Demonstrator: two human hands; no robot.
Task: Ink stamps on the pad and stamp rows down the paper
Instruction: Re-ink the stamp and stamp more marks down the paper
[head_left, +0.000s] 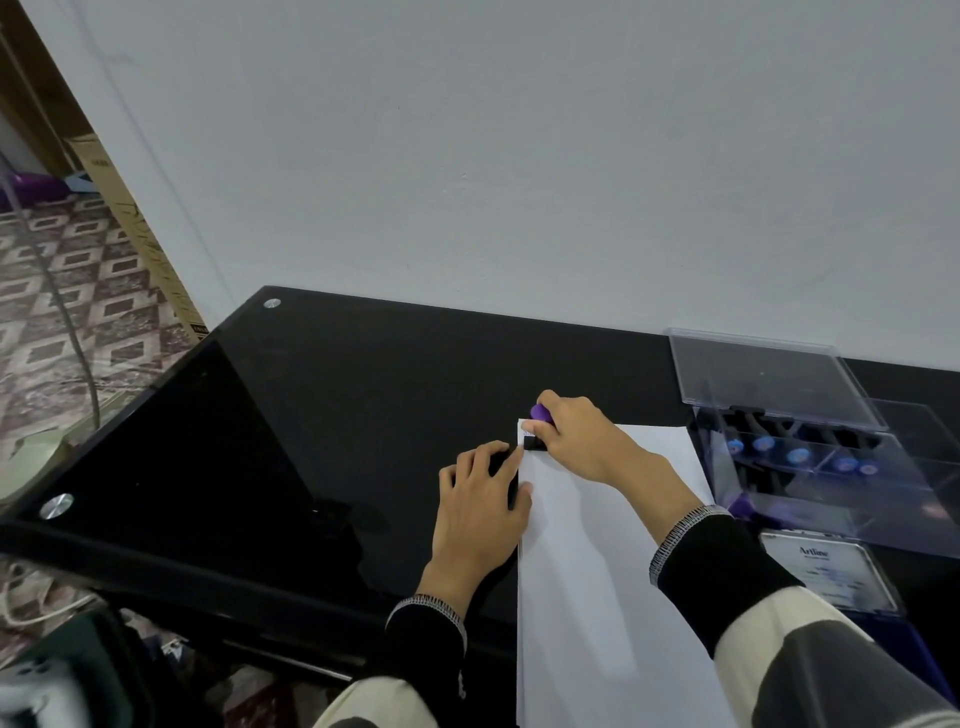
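A white sheet of paper (597, 571) lies on the black glass table (337, 415). My right hand (582, 441) grips a stamp (540, 423) with a purple handle and a black base, set down on the paper's far left corner. My left hand (483, 499) lies flat with its fingers spread, pressing the paper's left edge where it meets the table. The ink pad (831, 577), a shut tin with a white label, sits to the right of the paper, beside my right sleeve.
A clear plastic case (810, 457) with its lid raised stands at the right and holds several more purple-handled stamps. A grey wall runs behind the table. The table's left edge drops to a patterned floor with a cable.
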